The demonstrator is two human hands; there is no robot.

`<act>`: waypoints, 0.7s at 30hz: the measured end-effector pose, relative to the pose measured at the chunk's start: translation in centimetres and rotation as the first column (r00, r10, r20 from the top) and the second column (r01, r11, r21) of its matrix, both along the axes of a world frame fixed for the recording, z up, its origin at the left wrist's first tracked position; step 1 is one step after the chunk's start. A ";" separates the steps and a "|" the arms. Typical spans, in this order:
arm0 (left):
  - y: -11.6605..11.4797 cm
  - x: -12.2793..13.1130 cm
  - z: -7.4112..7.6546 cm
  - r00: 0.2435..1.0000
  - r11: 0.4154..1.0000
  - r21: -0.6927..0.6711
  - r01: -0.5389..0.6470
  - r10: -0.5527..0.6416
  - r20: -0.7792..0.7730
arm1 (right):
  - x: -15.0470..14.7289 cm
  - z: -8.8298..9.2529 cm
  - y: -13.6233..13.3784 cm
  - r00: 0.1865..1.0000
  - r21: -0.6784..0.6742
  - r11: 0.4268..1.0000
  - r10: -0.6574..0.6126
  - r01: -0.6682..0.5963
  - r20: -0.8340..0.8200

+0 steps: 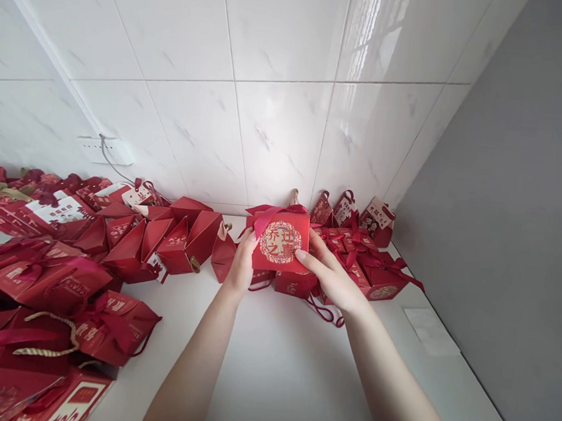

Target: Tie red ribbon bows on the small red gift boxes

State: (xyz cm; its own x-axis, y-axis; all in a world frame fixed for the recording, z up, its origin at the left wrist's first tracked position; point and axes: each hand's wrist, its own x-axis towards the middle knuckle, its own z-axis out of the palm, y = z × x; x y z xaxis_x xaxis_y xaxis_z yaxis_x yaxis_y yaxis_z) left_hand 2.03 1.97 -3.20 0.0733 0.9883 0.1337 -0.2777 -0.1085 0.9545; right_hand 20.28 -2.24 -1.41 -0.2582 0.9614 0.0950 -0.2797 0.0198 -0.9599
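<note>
A small red gift box [281,241] with gold characters and a red ribbon bow on top is held upright between both hands, above other red boxes at the back of the white table [269,365]. My left hand [242,264] grips its left side with fingers wrapped behind it. My right hand [327,272] holds its right side, thumb pressed on the front face. Below it sit more closed red boxes [297,283].
Open red boxes [181,241] lie tipped at left centre. A big heap of red boxes and bags with ribbons [36,282] fills the left. Finished ribboned boxes [378,270] stack at right. A white tiled wall [270,106] stands behind; a grey panel [513,222] at right.
</note>
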 end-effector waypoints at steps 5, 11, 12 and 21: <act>0.0 -0.1 0.3 0.998 0.998 0.068 -0.010 0.006 0.064 | 0.5 -0.1 0.1 0.999 0.022 0.999 0.032 -0.032 0.000; 0.0 0.0 0.3 0.995 0.999 -0.047 0.002 0.003 0.101 | 0.1 -0.1 -0.1 0.999 0.009 0.999 -0.040 0.040 0.008; 0.0 0.0 0.3 0.995 0.997 -0.073 0.011 -0.004 0.095 | 0.0 -0.1 0.0 0.998 0.006 0.998 -0.061 0.061 0.014; -0.5 0.5 0.5 0.996 0.995 -0.066 0.077 -0.080 -0.047 | 0.4 -0.8 1.8 0.992 -0.160 0.982 -0.111 0.101 -0.060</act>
State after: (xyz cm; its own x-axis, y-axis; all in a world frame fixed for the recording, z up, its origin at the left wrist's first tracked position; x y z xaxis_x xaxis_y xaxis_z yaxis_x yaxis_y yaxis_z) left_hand 2.53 1.43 -2.69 0.1562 0.9856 0.0648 -0.2349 -0.0266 0.9717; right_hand 20.67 -0.47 -2.20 -0.1521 0.9873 -0.0450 -0.3487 -0.0962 -0.9323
